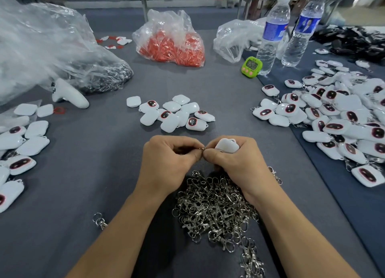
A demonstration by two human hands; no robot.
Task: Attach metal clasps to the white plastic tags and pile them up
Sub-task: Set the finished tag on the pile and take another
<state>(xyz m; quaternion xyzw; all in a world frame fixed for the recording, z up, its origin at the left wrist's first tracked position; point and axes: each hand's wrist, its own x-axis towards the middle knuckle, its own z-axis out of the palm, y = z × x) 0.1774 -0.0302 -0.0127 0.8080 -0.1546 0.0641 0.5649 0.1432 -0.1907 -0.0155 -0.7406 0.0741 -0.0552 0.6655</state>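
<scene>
My left hand and my right hand meet at the table's middle, fingertips touching. The left one pinches a small metal clasp ring. The right one grips a white plastic tag and pinches at the same ring. Below my wrists lies a heap of metal clasps. A small group of white tags lies just beyond my hands. A large pile of tags with clasps spreads on the right.
More white tags lie at the left edge, near a white controller and big clear plastic bags. A bag of red parts, two water bottles and a green timer stand at the back. One loose clasp lies front left.
</scene>
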